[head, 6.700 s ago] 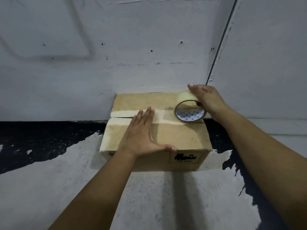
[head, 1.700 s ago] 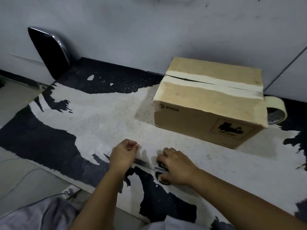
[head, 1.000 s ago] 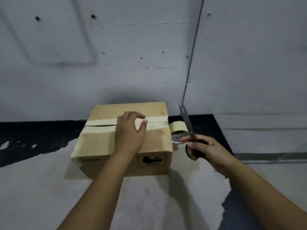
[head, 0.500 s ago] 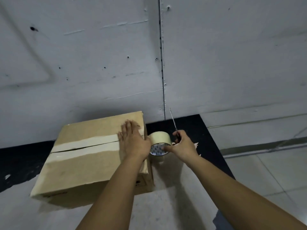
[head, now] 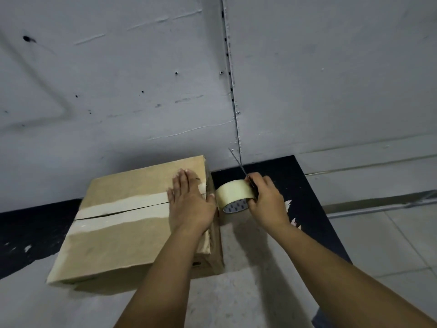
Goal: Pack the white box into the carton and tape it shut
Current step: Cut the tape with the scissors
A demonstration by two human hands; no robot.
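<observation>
The brown carton [head: 123, 235] sits closed on the floor against the wall, a pale tape strip [head: 123, 207] running along its top seam. My left hand [head: 189, 204] lies flat, fingers spread, on the carton's right end over the tape. Just right of the carton my right hand [head: 267, 200] grips the tape roll [head: 233, 195], which hangs off the carton's right edge. The same hand also holds scissors [head: 238, 162], blades pointing up and away. The white box is not visible.
A grey wall [head: 165, 79] stands directly behind the carton, with a vertical seam above the scissors. The floor is black with worn pale patches [head: 236, 292]; lighter tiles [head: 390, 233] lie to the right.
Since a second ago my right hand, holding the scissors, has moved in and taken hold of the tape roll at the carton's right end. My left hand slid right along the tape to that edge.
</observation>
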